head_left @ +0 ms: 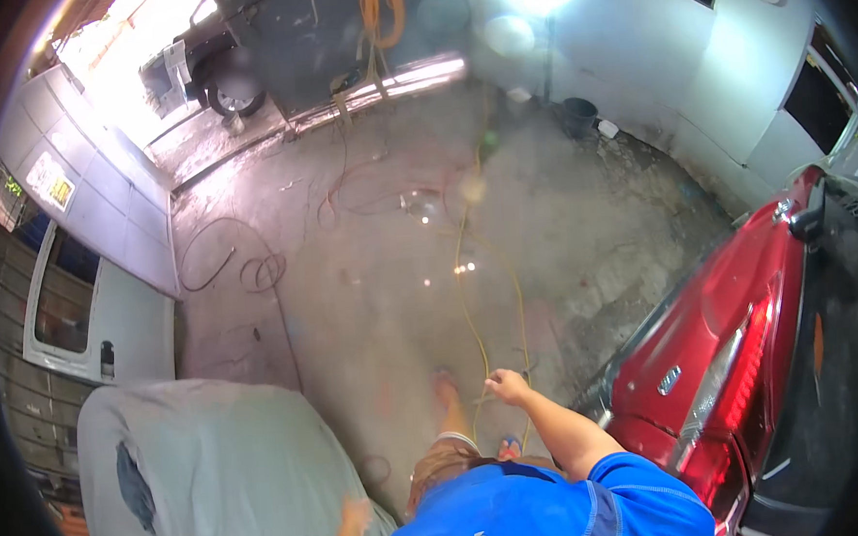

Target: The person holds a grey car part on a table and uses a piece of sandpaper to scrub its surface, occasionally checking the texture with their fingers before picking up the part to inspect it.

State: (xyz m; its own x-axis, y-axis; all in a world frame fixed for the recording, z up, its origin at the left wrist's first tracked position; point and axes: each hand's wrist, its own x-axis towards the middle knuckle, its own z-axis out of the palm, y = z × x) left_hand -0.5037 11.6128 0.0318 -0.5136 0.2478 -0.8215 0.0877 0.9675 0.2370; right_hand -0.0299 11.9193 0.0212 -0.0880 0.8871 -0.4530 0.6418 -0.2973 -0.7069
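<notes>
My right hand [509, 385] is stretched out in front of my body, its fingers curled in. Whatever they may hold is too small to make out. A yellow cord [468, 310] runs along the floor and passes by that hand in the picture. Low at the left, my left hand [357, 514] is smeared by motion, so its fingers do not show clearly. It is nearest to a large shape under a grey cover [226, 463], which has a dark slit in its side. My feet stand on the concrete floor [372, 300].
A red car [692, 371] with a lit red tail light stands close at my right. Hoses [264, 270] lie looped on the floor at the left. A black bucket [579, 116] stands by the far wall. Orange cable [380, 13] hangs on a dark panel. Another vehicle [215, 75] is outside.
</notes>
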